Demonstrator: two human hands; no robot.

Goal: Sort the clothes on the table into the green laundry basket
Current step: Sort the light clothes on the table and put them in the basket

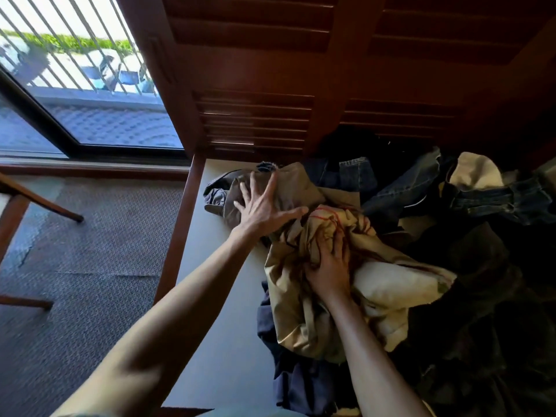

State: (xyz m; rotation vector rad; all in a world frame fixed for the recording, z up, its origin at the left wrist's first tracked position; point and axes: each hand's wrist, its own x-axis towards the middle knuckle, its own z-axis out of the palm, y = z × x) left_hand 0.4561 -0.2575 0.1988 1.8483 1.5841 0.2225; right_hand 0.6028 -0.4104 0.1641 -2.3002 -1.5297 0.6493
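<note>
Both bare forearms reach up from the lower edge of the frame to the heap of clothes [391, 236] on the pale table [222, 296]. At centre, the left hand [264, 206] lies spread flat on a stiff khaki garment [288, 188]. The right hand [329, 266] curls into a soft, crumpled cream cloth [376, 284]. Heavy dark denim [481, 200] lies at the right. No green basket is visible. I think it is best to gather the loose folds first, then lift one piece only.
</note>
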